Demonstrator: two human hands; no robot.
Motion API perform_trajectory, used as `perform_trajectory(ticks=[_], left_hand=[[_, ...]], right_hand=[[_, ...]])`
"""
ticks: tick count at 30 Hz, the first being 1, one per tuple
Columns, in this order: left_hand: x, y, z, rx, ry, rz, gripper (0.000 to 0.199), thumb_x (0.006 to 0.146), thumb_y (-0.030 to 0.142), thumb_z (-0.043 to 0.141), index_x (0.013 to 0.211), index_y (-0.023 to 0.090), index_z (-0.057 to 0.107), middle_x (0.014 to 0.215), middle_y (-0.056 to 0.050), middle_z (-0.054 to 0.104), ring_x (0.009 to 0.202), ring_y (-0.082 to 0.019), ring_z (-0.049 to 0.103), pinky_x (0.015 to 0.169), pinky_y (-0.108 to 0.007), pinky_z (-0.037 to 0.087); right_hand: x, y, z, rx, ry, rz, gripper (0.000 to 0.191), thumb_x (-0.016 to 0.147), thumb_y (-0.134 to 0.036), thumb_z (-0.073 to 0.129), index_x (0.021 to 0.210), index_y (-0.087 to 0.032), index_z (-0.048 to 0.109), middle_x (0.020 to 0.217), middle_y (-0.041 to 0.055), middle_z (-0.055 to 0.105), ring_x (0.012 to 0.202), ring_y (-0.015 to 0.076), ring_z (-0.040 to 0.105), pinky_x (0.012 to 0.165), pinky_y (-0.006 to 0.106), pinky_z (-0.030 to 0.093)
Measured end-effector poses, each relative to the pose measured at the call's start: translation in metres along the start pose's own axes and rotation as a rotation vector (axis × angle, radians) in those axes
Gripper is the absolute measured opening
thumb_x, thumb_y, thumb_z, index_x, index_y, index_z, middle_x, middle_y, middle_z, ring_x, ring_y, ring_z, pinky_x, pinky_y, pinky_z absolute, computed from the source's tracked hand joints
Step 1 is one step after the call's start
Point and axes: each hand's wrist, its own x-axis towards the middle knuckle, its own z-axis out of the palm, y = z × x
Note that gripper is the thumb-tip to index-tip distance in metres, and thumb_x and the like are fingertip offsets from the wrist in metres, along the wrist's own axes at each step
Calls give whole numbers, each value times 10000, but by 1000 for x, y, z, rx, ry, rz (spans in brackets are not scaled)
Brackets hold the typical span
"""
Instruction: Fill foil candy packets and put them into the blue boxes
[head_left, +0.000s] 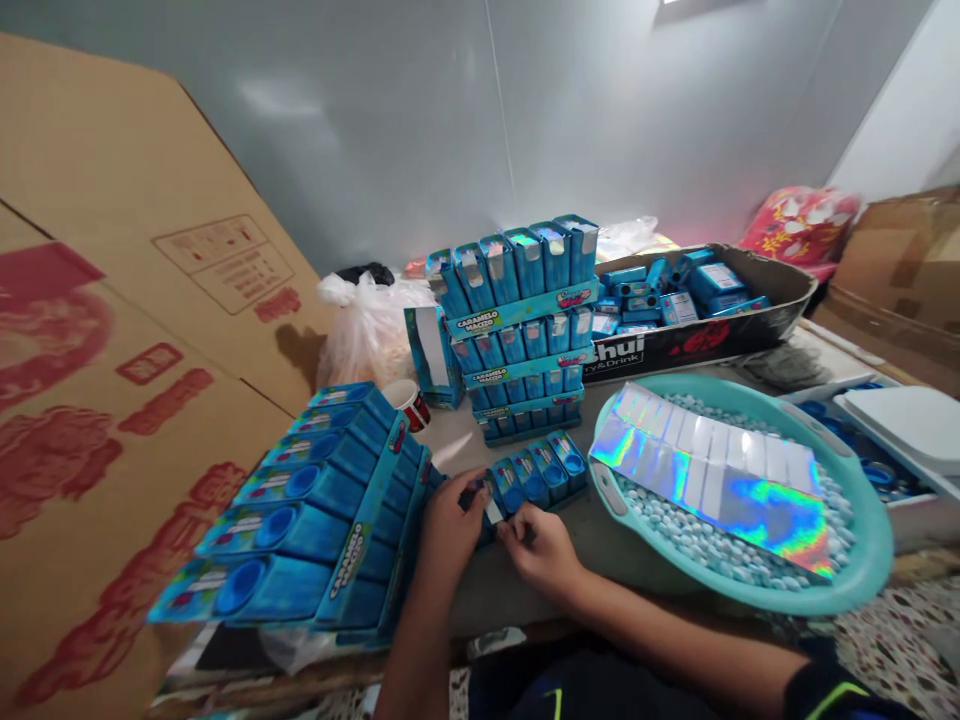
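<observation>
A short row of blue candy boxes [531, 478] with round blue openings lies on the table in front of me. My left hand [452, 518] is closed at the row's left end, thumb and fingers pinched at the upper part of a small pale sticker strip [493, 511]. The fingers of my right hand [546, 552] are curled, pinching near the strip's lower end, against the nearest box. What lies under my fingers is partly hidden. Left of my hands stands a tilted stack of filled display trays [352, 560]. More filled trays [491, 375] are piled behind the row.
On the right, a turquoise tub [874, 540] of small pale candies bears a shiny sticker sheet [697, 480]. Behind it, a black carton [772, 335] holds loose blue boxes. A paper cup [409, 403], a plastic bag [367, 325] and a large cardboard panel [127, 300] are at left.
</observation>
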Motion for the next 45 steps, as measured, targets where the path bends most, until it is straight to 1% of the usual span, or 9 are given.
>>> perform_trajectory(ticks=[6,10,12,16,20,24,28,41,45], left_hand=[[12,-2,3,164,89,138,254,861,273,563,1034,182,725,1080,-122,753,1040,-305,700,951,-474,565],[15,16,12,208,270,452,152,937,270,569,989,236,708,989,-44,749,941,-255,711,922,-427,570],[17,41,26,146,281,659,135,933,218,614,1027,244,707,968,-19,735,898,-209,704,911,-370,563],[22,120,82,4,11,843,184,957,165,588,1091,216,704,1006,-45,735,939,-188,692,901,-332,556],[27,188,153,154,-287,892,348,934,237,621,1275,166,641,1257,-121,700,1183,-293,632,1050,-467,506],[33,210,198,342,-509,810,444,926,285,641,1338,127,590,1446,-189,578,1370,-380,501,1154,-594,383],[41,204,208,323,-672,831,289,968,292,589,1221,165,644,1351,-145,648,1275,-326,582,1085,-523,458],[44,195,202,122,-619,925,111,907,150,644,1001,192,683,1089,-73,741,1026,-251,674,962,-428,498],[44,196,204,165,-624,899,237,921,218,642,1153,172,651,1139,-107,711,1063,-267,649,940,-418,510]], right_hand=[[-7,-3,-14,-193,-40,-25,278,710,-153,679,610,-224,430,523,-69,490,488,109,447,502,260,248],[-16,-39,-71,-290,-109,-547,290,855,-270,667,663,-234,454,564,-77,610,531,113,578,553,277,361],[-19,-59,-122,-340,20,-796,218,898,-233,631,740,-233,481,755,-50,730,695,121,679,669,291,441],[-24,-72,-235,-674,460,-426,84,929,-170,617,892,-237,584,1045,50,750,1019,220,681,908,391,470],[-30,-46,-301,-968,368,21,347,895,-259,675,1234,-211,619,1277,125,683,1225,329,596,1055,527,386],[-33,-24,-312,-980,280,201,241,915,-325,668,1137,-231,674,1298,94,681,1286,309,566,1156,579,249],[-33,-20,-309,-934,298,211,185,916,-347,673,1071,-248,698,1283,75,693,1296,301,558,1182,601,182],[-32,-21,-310,-863,326,200,136,892,-334,709,1004,-257,718,1252,49,711,1293,303,570,1187,631,188],[-32,-19,-310,-876,327,209,136,884,-324,712,1002,-260,728,1250,54,712,1284,306,573,1189,631,192]])
